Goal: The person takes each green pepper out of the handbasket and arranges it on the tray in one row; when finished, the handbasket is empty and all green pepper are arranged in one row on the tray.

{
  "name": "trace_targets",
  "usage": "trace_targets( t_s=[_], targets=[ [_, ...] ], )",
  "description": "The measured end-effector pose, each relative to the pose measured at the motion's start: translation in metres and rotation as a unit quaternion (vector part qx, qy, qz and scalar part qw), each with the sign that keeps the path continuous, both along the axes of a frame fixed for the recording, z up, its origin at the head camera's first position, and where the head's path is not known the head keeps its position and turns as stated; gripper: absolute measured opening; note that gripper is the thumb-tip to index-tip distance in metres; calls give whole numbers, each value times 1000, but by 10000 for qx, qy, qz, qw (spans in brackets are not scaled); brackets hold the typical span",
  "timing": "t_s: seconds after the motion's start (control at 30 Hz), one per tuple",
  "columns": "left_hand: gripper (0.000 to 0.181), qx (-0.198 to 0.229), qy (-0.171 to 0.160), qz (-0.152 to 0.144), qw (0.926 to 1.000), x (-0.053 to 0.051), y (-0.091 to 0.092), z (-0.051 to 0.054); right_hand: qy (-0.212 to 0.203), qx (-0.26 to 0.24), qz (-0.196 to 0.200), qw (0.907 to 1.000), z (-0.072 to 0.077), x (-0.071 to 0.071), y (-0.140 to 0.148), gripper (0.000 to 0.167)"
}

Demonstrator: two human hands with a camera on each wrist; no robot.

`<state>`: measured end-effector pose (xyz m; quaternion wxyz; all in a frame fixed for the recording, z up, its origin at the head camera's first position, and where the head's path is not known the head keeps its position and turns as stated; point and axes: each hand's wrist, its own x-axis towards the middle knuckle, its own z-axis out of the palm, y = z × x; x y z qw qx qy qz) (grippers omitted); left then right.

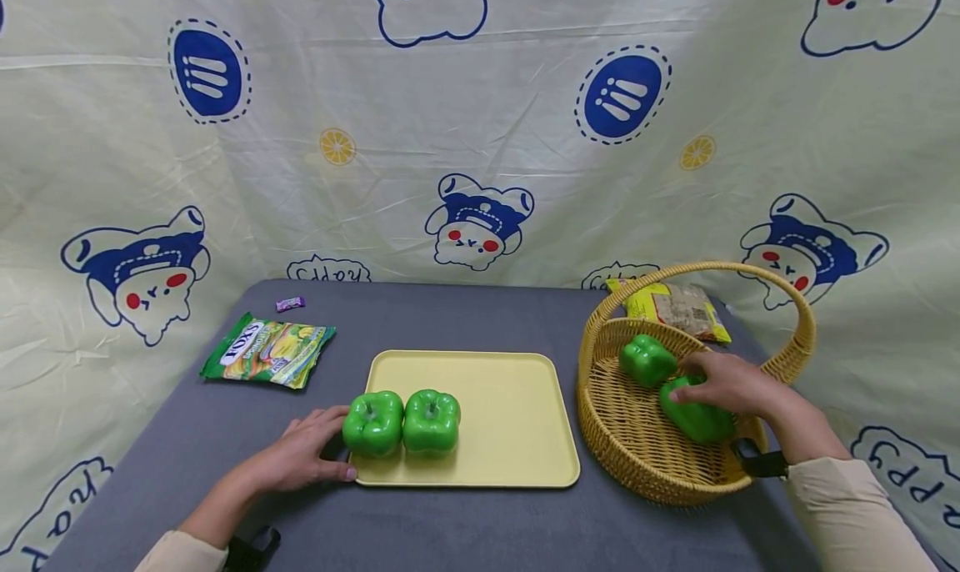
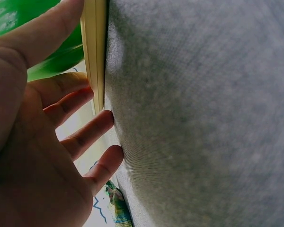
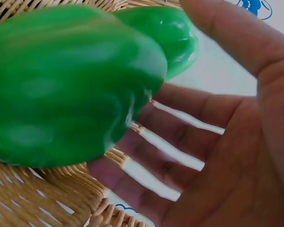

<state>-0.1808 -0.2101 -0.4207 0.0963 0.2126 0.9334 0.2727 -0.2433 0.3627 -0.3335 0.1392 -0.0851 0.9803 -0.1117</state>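
Note:
In the head view my left hand (image 1: 309, 451) is at the left edge of a pale yellow tray (image 1: 510, 422), thumb and fingers spread around its near-left corner. The left wrist view shows these fingers loosely extended, some touching the tray's rim (image 2: 95, 52). Two green bell peppers (image 1: 372, 424) (image 1: 431, 423) sit side by side on the tray's left part. My right hand (image 1: 731, 382) reaches into a wicker basket (image 1: 600, 422) beside a green bell pepper (image 1: 699, 413). In the right wrist view its fingers are straight alongside that pepper (image 3: 71, 90), thumb apart. Another green pepper (image 1: 647, 360) lies further back.
The basket's tall handle (image 1: 804, 330) arches over my right hand. A green snack packet (image 1: 268, 351) and a small purple-wrapped piece (image 1: 290, 304) lie on the grey table (image 1: 450, 526) at left. Behind the basket lies a yellow and brown packet (image 1: 678, 311). A printed cloth hangs behind.

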Motion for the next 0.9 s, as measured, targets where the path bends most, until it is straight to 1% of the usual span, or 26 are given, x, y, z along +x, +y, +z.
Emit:
trace_targets(
  t_s=[0.17, 0.37, 0.53, 0.6, 0.8, 0.9],
  targets=[
    [81, 4, 27, -17, 10000, 0, 0, 0, 42, -273, 356, 9990, 0, 3, -1, 78],
    [81, 25, 35, -33, 10000, 0, 0, 1, -21, -604, 544, 9967, -3, 3, -1, 76],
    [82, 20, 81, -33, 10000, 1, 0, 1, -55, -427, 770, 9961, -6, -1, -1, 75],
    [81, 17, 88, -48, 9999, 1, 0, 1, -111, -316, 784, 9964, -8, -2, -2, 75],
    [82, 22, 23, -32, 10000, 1, 0, 0, -319, -119, 613, 9975, -7, -3, -3, 74],
    [82, 29, -5, -11, 10000, 0, 0, 0, -309, -78, 572, 9979, -5, -2, -5, 72]
  ],
)
